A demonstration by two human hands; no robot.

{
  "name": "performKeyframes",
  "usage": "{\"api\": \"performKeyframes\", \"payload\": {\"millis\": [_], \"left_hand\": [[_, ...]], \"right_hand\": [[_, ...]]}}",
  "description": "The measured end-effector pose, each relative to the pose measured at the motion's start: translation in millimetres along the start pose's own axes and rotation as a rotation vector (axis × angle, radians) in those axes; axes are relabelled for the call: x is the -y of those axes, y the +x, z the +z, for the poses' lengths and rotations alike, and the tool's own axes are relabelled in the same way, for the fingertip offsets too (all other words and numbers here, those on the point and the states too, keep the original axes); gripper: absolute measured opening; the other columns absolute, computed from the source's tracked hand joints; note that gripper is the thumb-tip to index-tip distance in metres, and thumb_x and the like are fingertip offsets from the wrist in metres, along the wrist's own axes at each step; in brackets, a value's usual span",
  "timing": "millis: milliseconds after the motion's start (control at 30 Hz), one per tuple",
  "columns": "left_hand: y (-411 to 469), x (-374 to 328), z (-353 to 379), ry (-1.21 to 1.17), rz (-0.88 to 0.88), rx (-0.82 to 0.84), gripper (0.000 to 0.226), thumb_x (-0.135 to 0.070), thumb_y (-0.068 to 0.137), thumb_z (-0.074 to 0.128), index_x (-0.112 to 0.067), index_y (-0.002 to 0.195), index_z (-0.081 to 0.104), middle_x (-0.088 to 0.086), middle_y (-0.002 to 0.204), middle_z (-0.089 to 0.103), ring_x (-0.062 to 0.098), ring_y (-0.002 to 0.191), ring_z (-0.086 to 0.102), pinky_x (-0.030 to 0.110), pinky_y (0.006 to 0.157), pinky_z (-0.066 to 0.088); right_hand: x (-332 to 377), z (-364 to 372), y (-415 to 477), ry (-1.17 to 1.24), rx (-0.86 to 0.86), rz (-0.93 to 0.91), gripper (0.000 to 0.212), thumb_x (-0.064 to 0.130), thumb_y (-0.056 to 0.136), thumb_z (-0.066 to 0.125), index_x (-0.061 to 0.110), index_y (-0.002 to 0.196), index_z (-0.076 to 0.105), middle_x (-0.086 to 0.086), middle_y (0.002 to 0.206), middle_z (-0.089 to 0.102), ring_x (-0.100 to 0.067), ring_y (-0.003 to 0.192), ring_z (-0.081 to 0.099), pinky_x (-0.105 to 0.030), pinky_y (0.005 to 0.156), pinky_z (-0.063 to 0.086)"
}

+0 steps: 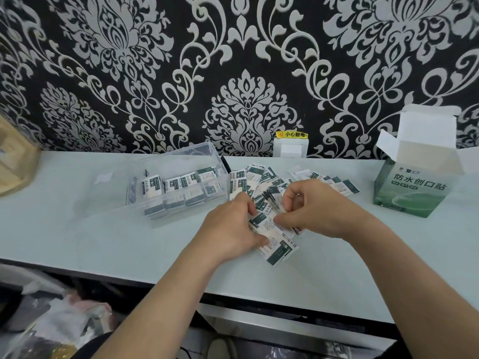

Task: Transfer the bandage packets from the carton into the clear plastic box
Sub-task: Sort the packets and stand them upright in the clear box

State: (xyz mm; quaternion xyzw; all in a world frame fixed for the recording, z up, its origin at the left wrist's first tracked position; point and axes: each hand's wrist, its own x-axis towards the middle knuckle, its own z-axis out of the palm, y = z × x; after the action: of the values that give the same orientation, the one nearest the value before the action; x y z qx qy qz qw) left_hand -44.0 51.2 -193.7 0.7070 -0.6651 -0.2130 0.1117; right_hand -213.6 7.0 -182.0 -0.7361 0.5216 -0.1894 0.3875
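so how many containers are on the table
2: the clear plastic box left of the hands, partly filled with bandage packets, and the open green carton at the far right. Anything beyond the frame is unseen.

Both forearms reach forward, converging; left hand (234, 224) palm-down, fingers (250, 203) curled; right hand (315, 206) fingers pinched closed.

Soft, even indoor light, wide-angle view

I see no harsh glare on the pale surface (77, 229); only faint shadows sit under the hands. The wallpaper (246, 60) bows toward the edges, and the lower left corner is dim and blurred.
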Motion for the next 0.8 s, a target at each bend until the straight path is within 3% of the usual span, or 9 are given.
{"api": "performKeyframes", "payload": {"millis": [133, 233, 367, 467, 533, 667, 800], "left_hand": [[1.4, 7.5, 0.0, 0.059, 0.022, -0.070, 0.039, -0.038, 0.074, 0.079, -0.030, 0.097, 0.049, -0.007, 0.100, 0.059, 0.016, 0.092, 0.055, 0.029, 0.071, 0.039], [4.4, 11.3, 1.0, 0.034, 0.008, -0.122, 0.022, -0.031, 0.082, 0.073, -0.029, 0.095, 0.055, -0.007, 0.095, 0.063, 0.017, 0.092, 0.060, 0.030, 0.074, 0.044], [1.3, 2.6, 2.4, 0.084, 0.001, -0.069, 0.051, -0.054, 0.070, 0.077, -0.023, 0.106, 0.059, -0.006, 0.100, 0.063, 0.017, 0.093, 0.059, 0.029, 0.073, 0.046], [0.1, -2.6, 5.6, 0.119, -0.010, -0.046, 0.060, -0.058, 0.063, 0.080, -0.022, 0.107, 0.058, -0.004, 0.103, 0.060, 0.018, 0.095, 0.058, 0.032, 0.078, 0.049], [0.2, -2.5, 5.0, 0.102, -0.029, -0.025, 0.058, -0.058, 0.063, 0.080, -0.023, 0.102, 0.055, -0.005, 0.102, 0.058, 0.017, 0.093, 0.056, 0.031, 0.074, 0.047], [0.8, -1.9, 2.1, 0.077, -0.047, -0.012, 0.052, -0.054, 0.064, 0.081, -0.024, 0.094, 0.051, -0.007, 0.093, 0.057, 0.016, 0.086, 0.054, 0.029, 0.065, 0.040], [3.6, 1.3, 1.6, -0.113, -0.025, -0.033, 0.042, -0.035, 0.066, 0.085, -0.028, 0.087, 0.050, -0.010, 0.080, 0.057, 0.012, 0.073, 0.054, 0.027, 0.059, 0.039]], "right_hand": [[0.7, 1.5, 0.2, -0.037, 0.019, 0.005, 0.025, 0.022, 0.070, 0.082, 0.018, 0.070, 0.057, 0.005, 0.060, 0.058, -0.010, 0.051, 0.053, -0.028, 0.053, 0.045], [3.2, 4.1, -0.6, -0.102, 0.038, 0.002, 0.026, 0.024, 0.071, 0.082, 0.019, 0.070, 0.056, 0.008, 0.061, 0.055, -0.008, 0.050, 0.050, -0.023, 0.050, 0.040], [7.9, 9.0, -1.8, -0.098, 0.038, -0.015, 0.024, 0.023, 0.073, 0.079, 0.019, 0.070, 0.056, 0.008, 0.059, 0.056, -0.010, 0.051, 0.051, -0.025, 0.051, 0.042], [7.3, 10.9, -1.5, 0.008, 0.077, 0.012, 0.022, 0.020, 0.073, 0.079, 0.016, 0.073, 0.057, 0.003, 0.059, 0.060, -0.014, 0.054, 0.058, -0.041, 0.066, 0.056], [6.2, 10.8, -1.6, 0.082, 0.118, 0.028, 0.022, 0.015, 0.075, 0.078, 0.014, 0.076, 0.056, 0.004, 0.055, 0.057, -0.013, 0.052, 0.057, -0.048, 0.071, 0.056], [4.3, 9.6, -2.0, 0.208, 0.158, 0.059, 0.024, 0.009, 0.077, 0.078, 0.013, 0.077, 0.054, -0.002, 0.059, 0.057, -0.014, 0.051, 0.054, -0.036, 0.067, 0.050], [3.8, 9.6, -1.7, 0.221, 0.182, 0.045, 0.025, 0.008, 0.076, 0.079, 0.012, 0.078, 0.055, -0.001, 0.060, 0.058, -0.010, 0.048, 0.055, -0.025, 0.059, 0.051]]}}
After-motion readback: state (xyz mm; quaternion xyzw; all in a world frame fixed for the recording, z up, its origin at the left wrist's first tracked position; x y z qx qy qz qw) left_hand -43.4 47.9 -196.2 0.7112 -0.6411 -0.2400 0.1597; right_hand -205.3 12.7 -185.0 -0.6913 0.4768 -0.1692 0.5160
